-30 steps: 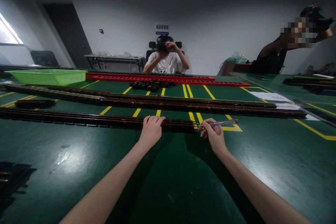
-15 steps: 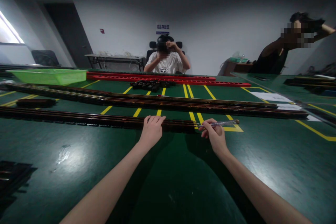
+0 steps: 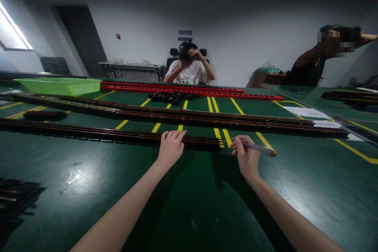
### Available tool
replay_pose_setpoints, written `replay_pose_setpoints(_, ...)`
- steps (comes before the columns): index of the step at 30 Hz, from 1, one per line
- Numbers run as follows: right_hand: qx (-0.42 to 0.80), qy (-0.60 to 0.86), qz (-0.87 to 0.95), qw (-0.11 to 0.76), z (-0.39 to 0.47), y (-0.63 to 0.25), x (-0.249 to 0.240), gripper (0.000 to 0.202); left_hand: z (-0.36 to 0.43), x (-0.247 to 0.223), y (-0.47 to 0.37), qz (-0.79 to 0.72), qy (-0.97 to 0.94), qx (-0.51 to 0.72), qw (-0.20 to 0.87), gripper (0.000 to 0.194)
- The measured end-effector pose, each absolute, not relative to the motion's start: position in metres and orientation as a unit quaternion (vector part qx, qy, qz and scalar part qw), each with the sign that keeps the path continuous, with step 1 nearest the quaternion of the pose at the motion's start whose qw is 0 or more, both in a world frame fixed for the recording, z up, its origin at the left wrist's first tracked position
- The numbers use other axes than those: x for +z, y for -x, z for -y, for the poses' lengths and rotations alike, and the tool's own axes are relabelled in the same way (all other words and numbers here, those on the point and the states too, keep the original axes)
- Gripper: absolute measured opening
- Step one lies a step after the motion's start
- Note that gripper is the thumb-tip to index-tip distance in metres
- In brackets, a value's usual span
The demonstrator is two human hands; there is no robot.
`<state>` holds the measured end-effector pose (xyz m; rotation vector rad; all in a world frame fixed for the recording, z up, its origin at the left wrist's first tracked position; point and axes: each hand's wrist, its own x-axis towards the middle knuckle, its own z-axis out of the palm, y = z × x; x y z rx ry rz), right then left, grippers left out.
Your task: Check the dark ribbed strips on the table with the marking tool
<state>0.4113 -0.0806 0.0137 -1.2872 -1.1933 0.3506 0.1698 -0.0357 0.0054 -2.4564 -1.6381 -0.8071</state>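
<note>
My left hand is closed over a long black rail near its right end, fingers across its top. The rail runs leftward out of view; thin copper-coloured lines run along it, and small brass-coloured ends stick out on the right. Just beyond that end, my right hand pinches a slim screwdriver-like tool with a clear handle and a brown end cap. Its thin tip points left towards the rail, with a gap between them.
More long dark rails lie beyond. Farther back are a pile of black parts, red slotted strips and a green basket. Dark pieces lie at near left. One person sits opposite; another is at right.
My right hand has drawn the tool back to the right, away from the rail's end, and the handle now tilts down. My left hand stays on the rail.
</note>
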Motion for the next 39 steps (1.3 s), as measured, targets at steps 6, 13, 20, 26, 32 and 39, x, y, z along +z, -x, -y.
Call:
replay_pose_setpoints(6,0.083,0.545,0.589,0.591,0.083,-0.407,0.011,0.026,0.033,0.003,-0.168,0.565,0.778,-0.268,0.059,0.037)
replay_pose_setpoints(13,-0.062,0.517,0.731,0.441,0.077,-0.400,0.009,0.006,0.039,0.009,-0.170,0.547,0.796,-0.250,0.067,0.033)
replay_pose_setpoints(20,-0.118,0.514,0.791,0.310,0.073,-0.397,0.004,0.008,0.043,0.008,-0.172,0.504,0.824,-0.253,0.063,0.028)
replay_pose_setpoints(26,-0.113,0.535,0.769,0.330,0.072,-0.399,0.002,0.015,0.042,0.007,-0.174,0.495,0.823,-0.272,0.054,0.028)
replay_pose_setpoints(32,-0.102,0.566,0.722,0.386,0.072,-0.408,0.000,0.019,0.044,0.010,-0.175,0.494,0.824,-0.273,0.044,0.041)
replay_pose_setpoints(39,-0.115,0.535,0.745,0.381,0.073,-0.409,0.002,0.017,0.044,0.011,-0.176,0.503,0.822,-0.266,0.030,0.038)
